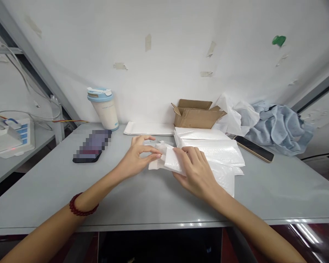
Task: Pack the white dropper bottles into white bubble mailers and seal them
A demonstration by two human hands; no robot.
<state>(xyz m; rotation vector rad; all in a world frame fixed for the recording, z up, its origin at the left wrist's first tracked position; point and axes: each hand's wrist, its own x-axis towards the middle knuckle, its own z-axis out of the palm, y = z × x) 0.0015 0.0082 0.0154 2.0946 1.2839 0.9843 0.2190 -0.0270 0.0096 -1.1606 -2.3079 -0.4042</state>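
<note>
A white bubble mailer (172,160) is in my right hand (196,170), whose fingers are closed over it with the thumb underneath. At its left end, the thumb and index finger of my left hand (138,157) pinch the edge of thin white material, and the other fingers are raised. A crumpled, partly see-through bit of white wrapping (162,147) shows between the hands; what is inside it cannot be made out. Just beyond my right hand lies a stack of white bubble mailers (208,146), partly overlapped by that hand.
Behind the stack stands an open cardboard box (196,117), with white crumpled plastic (233,115) and blue cloth (282,126) to its right. A phone (253,149) lies near the cloth. Leftward are a lidded cup (105,111), a dark phone (93,146) and a flat white packet (149,128).
</note>
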